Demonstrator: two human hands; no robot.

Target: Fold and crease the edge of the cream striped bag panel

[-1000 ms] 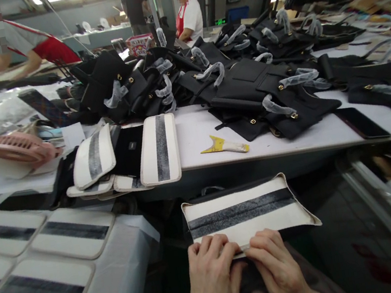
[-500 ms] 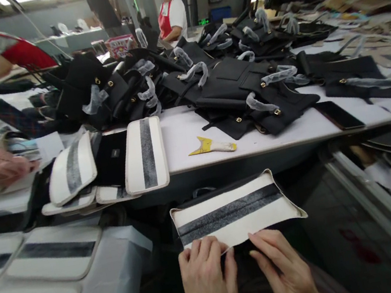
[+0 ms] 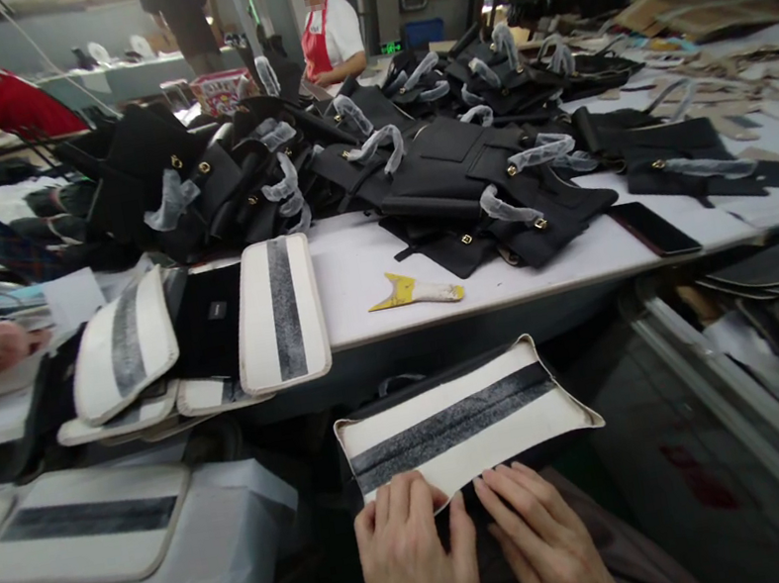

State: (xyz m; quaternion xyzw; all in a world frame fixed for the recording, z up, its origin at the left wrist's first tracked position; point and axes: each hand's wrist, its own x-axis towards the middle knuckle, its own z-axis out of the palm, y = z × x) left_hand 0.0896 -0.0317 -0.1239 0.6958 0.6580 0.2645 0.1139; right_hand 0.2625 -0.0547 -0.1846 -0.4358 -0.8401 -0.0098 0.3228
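Just in front of a long white bench (image 3: 347,264), low down, is a long white panel (image 3: 478,452) with turned-up edges, pointy corners and a fuzzy dark grey stripe (image 3: 450,422) along its middle. Floppy black bags (image 3: 443,166), a yellow and white flat tool (image 3: 415,290) and a thin black phone (image 3: 654,227) lie on the bench, while the left hand (image 3: 417,558) pinches and covers some of the panel's near edge, and the right hand (image 3: 534,537) has bent fingers by that edge, though I cannot tell if they grip it. Lengthwise, the panel runs left to right, its right end slightly farther away.
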